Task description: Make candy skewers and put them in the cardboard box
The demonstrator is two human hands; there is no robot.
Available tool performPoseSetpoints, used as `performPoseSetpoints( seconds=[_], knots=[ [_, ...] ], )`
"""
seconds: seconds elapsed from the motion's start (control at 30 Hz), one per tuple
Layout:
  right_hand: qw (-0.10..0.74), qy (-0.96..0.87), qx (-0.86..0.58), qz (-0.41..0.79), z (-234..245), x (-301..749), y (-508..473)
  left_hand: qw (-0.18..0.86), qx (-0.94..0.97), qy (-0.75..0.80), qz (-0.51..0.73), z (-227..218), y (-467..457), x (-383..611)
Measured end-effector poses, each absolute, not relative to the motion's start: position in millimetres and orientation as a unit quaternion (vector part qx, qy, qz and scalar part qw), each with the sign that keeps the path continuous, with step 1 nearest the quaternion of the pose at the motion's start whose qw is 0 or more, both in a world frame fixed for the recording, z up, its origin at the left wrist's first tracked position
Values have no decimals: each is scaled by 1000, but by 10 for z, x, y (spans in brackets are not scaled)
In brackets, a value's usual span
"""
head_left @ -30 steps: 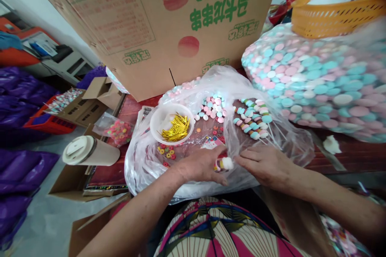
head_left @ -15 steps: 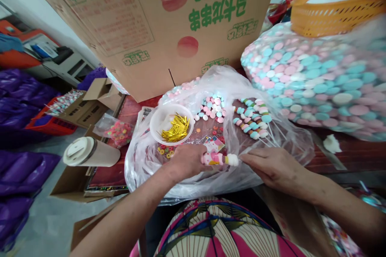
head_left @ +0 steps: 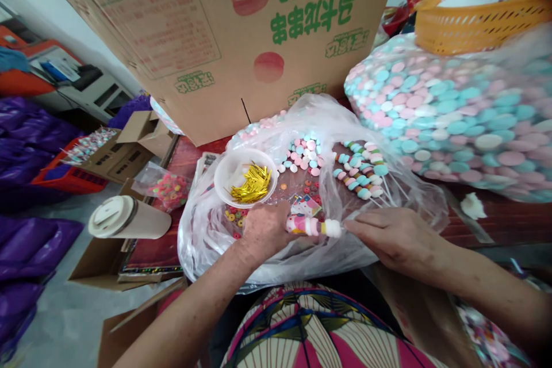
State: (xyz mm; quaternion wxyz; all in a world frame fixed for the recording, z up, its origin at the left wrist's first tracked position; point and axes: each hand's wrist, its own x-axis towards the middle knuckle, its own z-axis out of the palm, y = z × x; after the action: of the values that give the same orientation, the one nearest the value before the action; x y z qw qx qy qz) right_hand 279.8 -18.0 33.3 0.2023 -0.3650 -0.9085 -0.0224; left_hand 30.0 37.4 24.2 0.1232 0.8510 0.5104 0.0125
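A candy skewer (head_left: 317,226) lies level between my two hands, with a printed wrapper round its left part and white pieces at its right. My left hand (head_left: 268,225) is closed around the wrapped end. Pinched at the white end, my right hand (head_left: 383,237) grips the skewer's stick, mostly hidden by the fingers. Just behind the skewer lies a printed wrapper (head_left: 306,205). A white bowl (head_left: 222,181) of gold twist ties (head_left: 252,185) stands behind my left hand. Several finished-looking candy skewers (head_left: 361,169) rest behind my right hand.
Loose pastel candies (head_left: 304,153) and ring candies (head_left: 236,215) lie on a plastic bag (head_left: 202,241). A large carton (head_left: 241,52) stands at the back. On the right is a big sack of candies (head_left: 457,115) under an orange basket (head_left: 478,29). A lidded cup (head_left: 142,219) stands left.
Both hands keep their hold on the skewer. My left hand has turned slightly upward, its knuckles now a little higher. The view has shifted slightly.
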Motion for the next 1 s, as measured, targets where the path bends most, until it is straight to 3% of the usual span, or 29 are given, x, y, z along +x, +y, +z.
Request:
performPoseSetpoints(
  seconds=[0.3,0.5,0.77,1.0],
  knots=[
    [202,-897,-366,-141,292,2763,-164,200,848,489,-39,344,330,404],
    [181,-939,-288,-53,283,2717,-121,276,884,371,-63,341,393,409],
    [169,-919,-357,11,252,2715,-31,349,854,384,-42,334,327,517],
    [149,-913,-370,83,194,2519,-49,262,867,420,-53,283,268,672]
  ],
)
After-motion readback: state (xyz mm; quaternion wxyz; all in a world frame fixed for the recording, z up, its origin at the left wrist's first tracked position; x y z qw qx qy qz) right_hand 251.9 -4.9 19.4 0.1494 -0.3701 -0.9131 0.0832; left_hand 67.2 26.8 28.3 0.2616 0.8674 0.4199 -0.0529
